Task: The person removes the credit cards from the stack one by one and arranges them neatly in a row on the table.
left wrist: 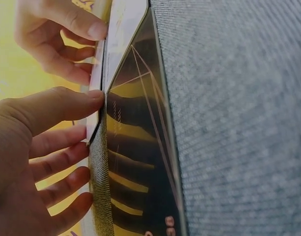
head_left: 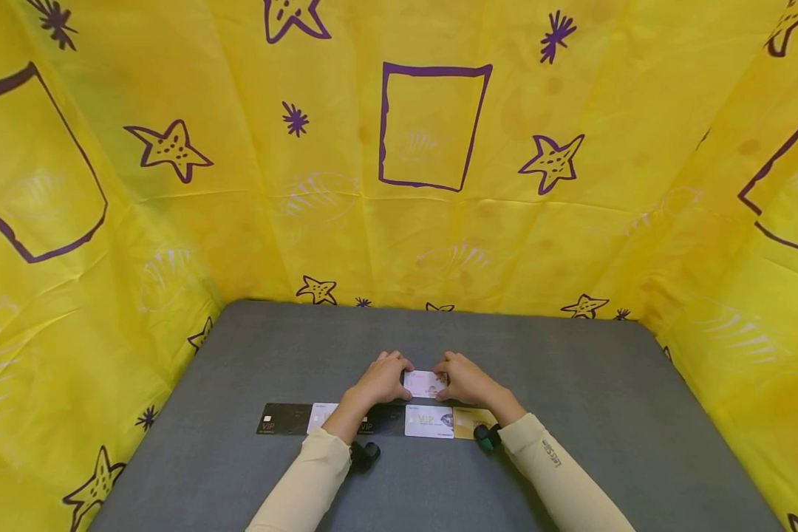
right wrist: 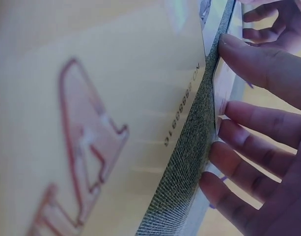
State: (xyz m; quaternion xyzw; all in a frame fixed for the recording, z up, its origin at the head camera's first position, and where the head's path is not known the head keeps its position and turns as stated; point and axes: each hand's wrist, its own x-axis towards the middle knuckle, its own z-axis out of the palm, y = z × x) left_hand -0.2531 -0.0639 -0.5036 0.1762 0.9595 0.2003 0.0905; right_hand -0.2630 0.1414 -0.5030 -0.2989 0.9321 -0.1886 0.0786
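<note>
A pale pink-white card (head_left: 425,383) lies flat between both hands, beyond a row of cards; I cannot tell whether it touches the table. My left hand (head_left: 383,375) pinches its left end, thumb (left wrist: 95,98) at the near edge and fingers at the far side. On the opposite end, my right hand (head_left: 465,380) grips the card the same way. Nearer to me, the row holds a black card (head_left: 284,419), a white card (head_left: 319,415) partly under the left forearm, another black card (head_left: 390,421), a white VIP card (head_left: 428,421) and a gold card (head_left: 467,422) partly behind the right wrist.
A grey cloth-covered table (head_left: 425,488) spreads beneath the cards. Yellow fabric (head_left: 346,236) printed with starfish and outlines encloses the back and both sides. Dark wrist straps (head_left: 364,456) sit below the forearms close to the row.
</note>
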